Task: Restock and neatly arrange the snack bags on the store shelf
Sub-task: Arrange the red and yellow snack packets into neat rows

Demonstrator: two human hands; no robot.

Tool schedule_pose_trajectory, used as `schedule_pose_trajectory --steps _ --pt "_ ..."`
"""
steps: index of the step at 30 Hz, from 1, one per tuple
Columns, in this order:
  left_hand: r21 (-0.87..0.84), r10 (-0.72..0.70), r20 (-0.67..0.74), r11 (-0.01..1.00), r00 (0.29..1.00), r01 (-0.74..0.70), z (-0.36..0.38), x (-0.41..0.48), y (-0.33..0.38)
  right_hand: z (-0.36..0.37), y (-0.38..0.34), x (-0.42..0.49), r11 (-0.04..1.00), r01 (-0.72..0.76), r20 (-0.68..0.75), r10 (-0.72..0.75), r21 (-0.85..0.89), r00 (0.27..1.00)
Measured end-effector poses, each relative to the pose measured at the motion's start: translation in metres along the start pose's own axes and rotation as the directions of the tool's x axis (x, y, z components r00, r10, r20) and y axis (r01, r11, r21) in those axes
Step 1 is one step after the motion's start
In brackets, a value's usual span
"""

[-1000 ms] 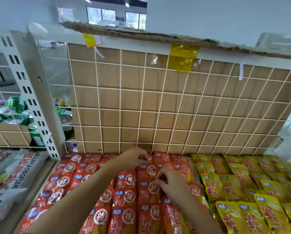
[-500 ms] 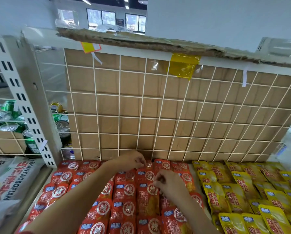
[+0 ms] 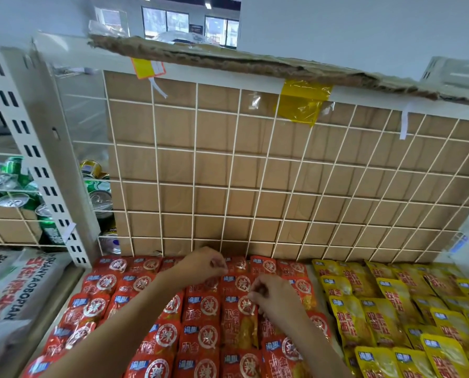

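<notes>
1. My left hand (image 3: 200,264) is curled at the back edge of the shelf (image 3: 74,293), its fingertips pinching the top seal of a back-row red bag (image 3: 234,266); my right hand (image 3: 275,297), just nearer me, pinches the top of a second red bag (image 3: 240,320) in the same column.
2. I judge both grips are meant to square that column; the red snack bags (image 3: 200,336) overlap like shingles, so their tops are the only free edges.
3. Red fills the shelf's left half; yellow snack bags (image 3: 386,323) fill the right, with a thin gap between.
4. Room is tight; the wire grid (image 3: 255,186) stands just behind my left knuckles; drink cans (image 3: 100,197) sit past the back-left corner; open room lies upward and towards me.
</notes>
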State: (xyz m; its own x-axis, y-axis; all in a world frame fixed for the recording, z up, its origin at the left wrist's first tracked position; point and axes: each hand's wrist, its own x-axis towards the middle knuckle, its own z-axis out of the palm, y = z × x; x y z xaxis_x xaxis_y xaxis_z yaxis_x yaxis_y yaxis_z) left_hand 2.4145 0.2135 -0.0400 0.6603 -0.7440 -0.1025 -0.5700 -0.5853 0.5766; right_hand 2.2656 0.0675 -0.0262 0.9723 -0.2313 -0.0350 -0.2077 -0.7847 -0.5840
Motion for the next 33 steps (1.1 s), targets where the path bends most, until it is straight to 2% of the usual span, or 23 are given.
schedule_pose_trajectory --steps 6,33 --pt "-0.046 0.013 0.034 0.999 0.999 -0.011 0.0037 0.0009 -0.0068 0.0003 0.0004 0.0004 1.0 -0.007 0.006 0.007 0.03 1.0" --pt "-0.104 0.001 -0.028 0.995 1.0 -0.004 -0.0001 -0.0002 -0.0009 -0.0002 -0.0054 0.004 0.999 -0.023 0.033 0.022 0.025 0.999"
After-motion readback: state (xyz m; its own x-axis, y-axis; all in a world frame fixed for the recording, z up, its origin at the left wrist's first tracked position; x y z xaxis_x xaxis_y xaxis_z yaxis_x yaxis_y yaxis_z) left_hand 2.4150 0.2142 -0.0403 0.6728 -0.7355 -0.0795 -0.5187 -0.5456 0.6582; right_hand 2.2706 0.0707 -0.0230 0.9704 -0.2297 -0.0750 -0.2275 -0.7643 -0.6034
